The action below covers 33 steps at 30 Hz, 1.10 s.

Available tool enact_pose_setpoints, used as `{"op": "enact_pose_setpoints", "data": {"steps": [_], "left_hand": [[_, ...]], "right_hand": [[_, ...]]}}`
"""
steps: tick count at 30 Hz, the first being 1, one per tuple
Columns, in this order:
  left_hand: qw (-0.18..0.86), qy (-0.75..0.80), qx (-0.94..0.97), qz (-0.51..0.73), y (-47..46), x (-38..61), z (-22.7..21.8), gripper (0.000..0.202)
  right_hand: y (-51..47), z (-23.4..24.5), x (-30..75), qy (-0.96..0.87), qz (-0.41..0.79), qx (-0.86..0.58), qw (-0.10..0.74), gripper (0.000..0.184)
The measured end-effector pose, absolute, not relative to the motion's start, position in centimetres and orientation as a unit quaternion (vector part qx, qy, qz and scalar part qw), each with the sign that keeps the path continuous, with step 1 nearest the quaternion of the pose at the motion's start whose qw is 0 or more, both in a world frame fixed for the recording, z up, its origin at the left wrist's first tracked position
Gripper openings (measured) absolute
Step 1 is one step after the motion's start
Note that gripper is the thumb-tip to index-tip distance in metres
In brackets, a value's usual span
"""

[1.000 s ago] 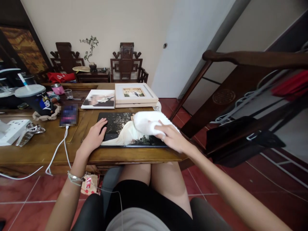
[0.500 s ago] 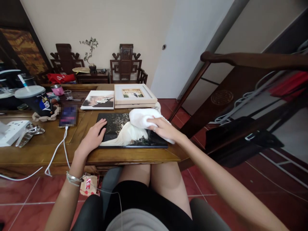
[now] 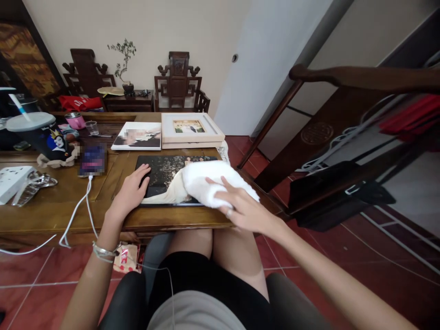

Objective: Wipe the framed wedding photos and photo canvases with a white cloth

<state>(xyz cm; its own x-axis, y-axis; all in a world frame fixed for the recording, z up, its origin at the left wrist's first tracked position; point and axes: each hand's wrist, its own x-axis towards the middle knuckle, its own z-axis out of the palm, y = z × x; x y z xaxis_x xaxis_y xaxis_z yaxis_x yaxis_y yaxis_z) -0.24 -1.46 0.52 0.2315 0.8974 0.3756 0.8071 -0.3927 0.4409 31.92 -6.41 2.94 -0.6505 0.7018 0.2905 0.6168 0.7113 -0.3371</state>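
A dark photo print [image 3: 165, 176] lies flat near the front edge of the wooden table [image 3: 51, 206]. My left hand [image 3: 132, 192] rests on the print's left edge, fingers spread flat. My right hand [image 3: 240, 208] presses a white cloth [image 3: 213, 183] onto the print's near right part, fingers stretched out over the cloth. The cloth hides the print's right side.
Behind the print lie a second photo print [image 3: 137, 136] and a cream picture frame [image 3: 190, 128]. To the left are a phone [image 3: 92, 160] with a white cable, a dark cup with lid [image 3: 37, 135] and a white power strip [image 3: 10, 181]. A dark wooden rail [image 3: 360, 78] stands at right.
My right hand has slid the white cloth from the print's far right part toward the near edge. The left hand stays on the print's left edge. The camera has tilted slightly.
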Motion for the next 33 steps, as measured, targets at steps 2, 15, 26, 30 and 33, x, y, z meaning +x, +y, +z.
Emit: {"op": "enact_pose_setpoints", "data": {"steps": [2, 15, 26, 30, 33], "left_hand": [[0.079, 0.543, 0.783, 0.293, -1.5, -0.2, 0.5, 0.043], [0.081, 0.537, 0.789, 0.288, -1.5, -0.4, 0.8, 0.045], [0.078, 0.544, 0.785, 0.286, -1.5, -0.1, 0.7, 0.046], [0.081, 0.541, 0.787, 0.286, -1.4, -0.2, 0.6, 0.046], [0.085, 0.537, 0.788, 0.29, -1.4, -0.2, 0.6, 0.045]], "right_hand": [[-8.8, 2.9, 32.5, -0.915, 0.108, -0.335, 0.199, 0.02], [3.5, 4.2, 28.6, -0.904, 0.072, -0.383, 0.173, 0.026], [-4.8, 3.8, 26.9, -0.922, 0.094, -0.334, 0.171, 0.033], [-9.1, 4.5, 27.5, -0.934, 0.113, -0.292, 0.173, 0.026], [-7.6, 4.8, 27.7, -0.931, 0.135, -0.29, 0.175, 0.02]]}}
